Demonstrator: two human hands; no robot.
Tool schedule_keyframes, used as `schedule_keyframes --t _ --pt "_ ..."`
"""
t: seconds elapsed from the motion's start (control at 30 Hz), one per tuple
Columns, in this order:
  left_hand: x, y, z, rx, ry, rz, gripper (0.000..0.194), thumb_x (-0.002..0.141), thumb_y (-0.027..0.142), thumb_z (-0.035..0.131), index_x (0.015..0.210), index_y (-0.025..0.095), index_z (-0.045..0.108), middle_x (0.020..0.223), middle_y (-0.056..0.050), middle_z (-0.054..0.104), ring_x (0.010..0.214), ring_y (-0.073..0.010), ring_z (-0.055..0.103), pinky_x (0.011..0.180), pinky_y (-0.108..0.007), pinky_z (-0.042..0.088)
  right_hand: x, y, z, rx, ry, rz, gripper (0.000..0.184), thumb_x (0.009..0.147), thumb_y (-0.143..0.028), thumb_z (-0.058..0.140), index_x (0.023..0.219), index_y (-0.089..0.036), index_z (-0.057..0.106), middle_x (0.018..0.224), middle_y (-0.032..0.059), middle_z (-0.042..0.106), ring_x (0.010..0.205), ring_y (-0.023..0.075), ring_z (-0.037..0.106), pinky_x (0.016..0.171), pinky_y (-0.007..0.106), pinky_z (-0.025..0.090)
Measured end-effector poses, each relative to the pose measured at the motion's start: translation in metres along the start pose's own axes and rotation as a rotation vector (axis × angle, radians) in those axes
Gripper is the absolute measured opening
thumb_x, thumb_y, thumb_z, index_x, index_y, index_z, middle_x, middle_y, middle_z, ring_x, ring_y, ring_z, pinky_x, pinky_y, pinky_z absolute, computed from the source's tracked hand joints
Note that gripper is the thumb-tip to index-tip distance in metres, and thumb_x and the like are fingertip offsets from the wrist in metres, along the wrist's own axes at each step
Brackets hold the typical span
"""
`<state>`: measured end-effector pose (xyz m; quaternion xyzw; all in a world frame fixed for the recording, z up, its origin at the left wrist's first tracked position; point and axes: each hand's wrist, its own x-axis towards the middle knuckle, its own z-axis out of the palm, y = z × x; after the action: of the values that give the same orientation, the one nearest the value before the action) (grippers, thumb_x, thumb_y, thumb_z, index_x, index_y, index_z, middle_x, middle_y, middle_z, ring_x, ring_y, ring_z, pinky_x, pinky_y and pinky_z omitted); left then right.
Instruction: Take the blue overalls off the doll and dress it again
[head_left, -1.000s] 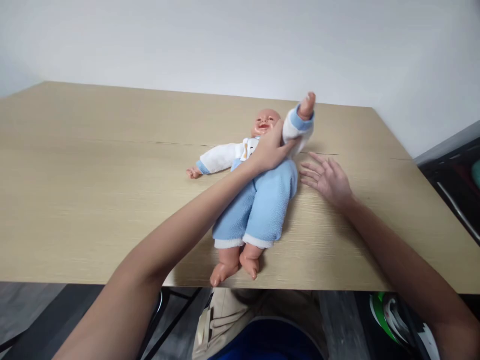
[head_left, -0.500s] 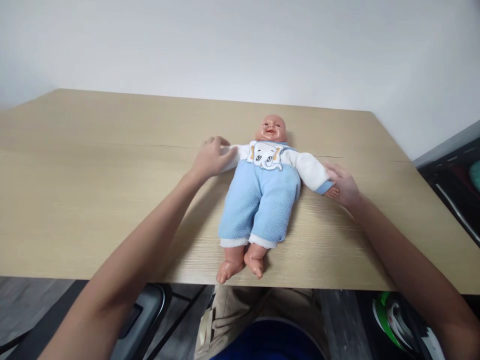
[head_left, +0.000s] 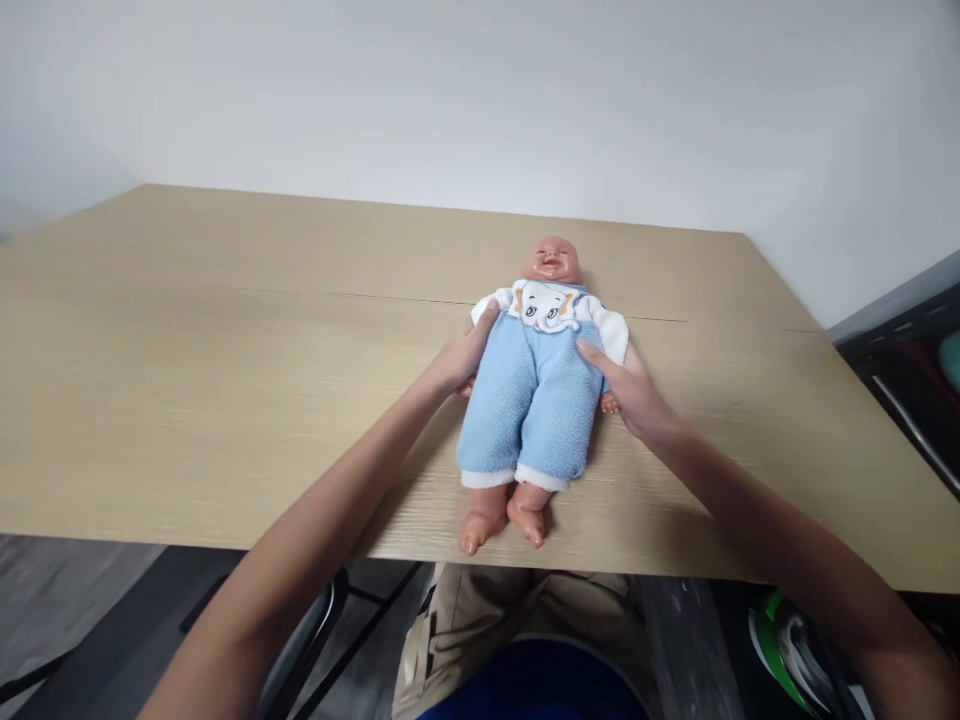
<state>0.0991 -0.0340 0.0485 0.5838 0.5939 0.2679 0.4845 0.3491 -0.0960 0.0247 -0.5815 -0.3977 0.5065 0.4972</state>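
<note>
A baby doll (head_left: pixel 525 400) lies on its back on the wooden table, its head towards the wall and its bare feet near the front edge. It wears light blue trousers and a white top with an elephant face. My left hand (head_left: pixel 472 345) grips the doll's arm on the left, the thumb up by its chest. Around the other sleeve, my right hand (head_left: pixel 626 380) is closed, its thumb resting on the blue trousers. Both doll arms lie down along its sides. Most of my fingers are hidden behind the sleeves.
The table (head_left: pixel 225 400) reaches back to a white wall (head_left: pixel 450 100). At the right stands a dark shelf or rack (head_left: pixel 907 350). Under the front edge are a dark chair (head_left: pixel 300 640) at the left and a green and silver round object (head_left: pixel 787 650) at the right.
Both hands have moved inward, bringing the doll's outstretched arms down against its sides. The doll appears slightly further right in view.
</note>
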Motion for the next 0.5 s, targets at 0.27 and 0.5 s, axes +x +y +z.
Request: schedule_keyframes --t 0.27,0.5 --pt "-0.078 0.015 0.011 -0.105 0.066 -0.058 0.081 0.109 0.087 0.051 0.149 0.019 0.068 0.061 -0.003 0.063 0.042 -0.0216 0.056 0.041 -0.029 0.04 -0.091 -0.013 -0.029 -0.04 0.041 -0.192 0.078 0.092 -0.048 0.095 0.161 -0.031 0.062 0.11 0.0055 0.085 0.099 0.0335 0.085 0.064 0.04 0.073" --pt "-0.203 -0.071 0.097 -0.302 0.271 0.114 0.092 0.104 0.09 0.053 0.175 0.033 0.05 0.152 -0.013 0.074 0.145 -0.045 0.068 0.122 -0.063 0.061 -0.214 0.023 -0.113 -0.391 0.119 -0.473 0.092 0.088 -0.046 0.098 0.17 -0.049 0.055 0.15 0.0071 0.078 0.134 0.0469 0.077 0.092 0.058 0.077"
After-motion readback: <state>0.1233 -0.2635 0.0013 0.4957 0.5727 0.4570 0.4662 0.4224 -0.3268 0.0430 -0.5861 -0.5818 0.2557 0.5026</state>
